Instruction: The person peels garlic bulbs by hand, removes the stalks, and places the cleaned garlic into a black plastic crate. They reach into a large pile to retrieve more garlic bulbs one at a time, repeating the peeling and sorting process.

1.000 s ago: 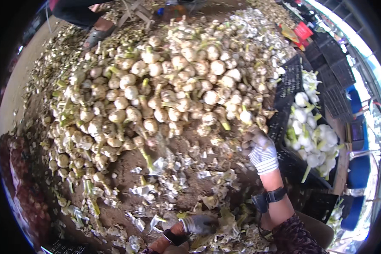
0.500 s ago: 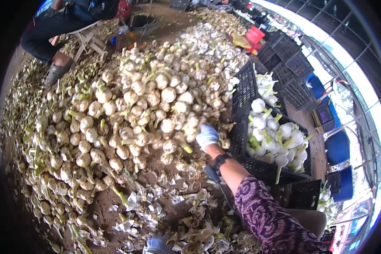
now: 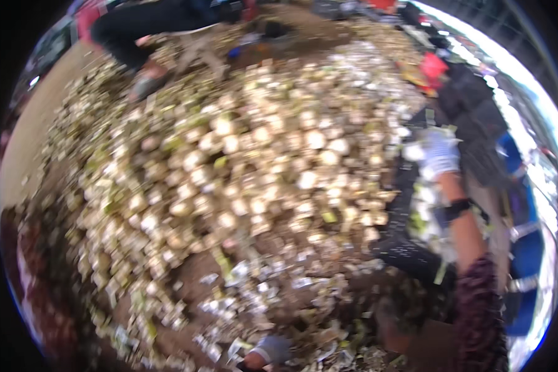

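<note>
My right hand (image 3: pixel 440 154), in a white-blue glove, reaches over the black crate of cleaned bulbs. A white garlic bulb (image 3: pixel 413 151) is right against its fingertips. Motion blur hides whether the fingers grip that bulb or it merely lies below them. More white garlic bulbs (image 3: pixel 425 208) with green stems fill the crate. At the lower edge, my gloved left hand (image 3: pixel 273 349) is low over peeled skins (image 3: pixel 328 338); its fingers are smeared. A large heap of unpeeled garlic bulbs (image 3: pixel 279 155) spreads across the ground in front of me.
The black crate (image 3: pixel 403 251) stands at the right of the heap. Beyond it are stacked dark crates (image 3: pixel 477 108), a red object (image 3: pixel 434 68) and blue containers (image 3: pixel 524 260). A seated person's leg (image 3: pixel 121 46) and shoe (image 3: pixel 147 84) are at the far left.
My right hand has moved from the heap's edge rightward and away, over the crate. The view has swung, so the heap appears shifted right. My left hand remains low at the bottom.
</note>
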{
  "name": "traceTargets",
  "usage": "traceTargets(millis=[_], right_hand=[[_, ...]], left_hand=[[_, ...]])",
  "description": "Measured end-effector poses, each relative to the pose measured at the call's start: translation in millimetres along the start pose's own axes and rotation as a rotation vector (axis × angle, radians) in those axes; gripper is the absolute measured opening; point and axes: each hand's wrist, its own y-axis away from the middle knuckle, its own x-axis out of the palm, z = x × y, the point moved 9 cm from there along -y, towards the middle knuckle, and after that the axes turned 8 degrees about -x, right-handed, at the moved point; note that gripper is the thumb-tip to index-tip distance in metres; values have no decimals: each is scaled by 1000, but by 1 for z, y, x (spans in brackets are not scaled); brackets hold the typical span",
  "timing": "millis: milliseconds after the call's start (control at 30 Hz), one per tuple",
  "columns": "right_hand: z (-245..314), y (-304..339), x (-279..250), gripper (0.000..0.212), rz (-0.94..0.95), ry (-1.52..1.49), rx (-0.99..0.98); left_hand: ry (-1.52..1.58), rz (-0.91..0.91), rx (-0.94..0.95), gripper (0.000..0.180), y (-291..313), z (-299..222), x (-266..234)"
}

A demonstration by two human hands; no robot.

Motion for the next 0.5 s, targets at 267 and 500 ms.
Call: traceTargets(millis=[267, 500], right_hand=[[129, -44, 26, 30, 87, -652, -117], [380, -120, 17, 46, 204, -563, -560]], left_hand=[[292, -984, -336, 35, 119, 58, -227], [-220, -1862, -812, 44, 304, 219, -354]])
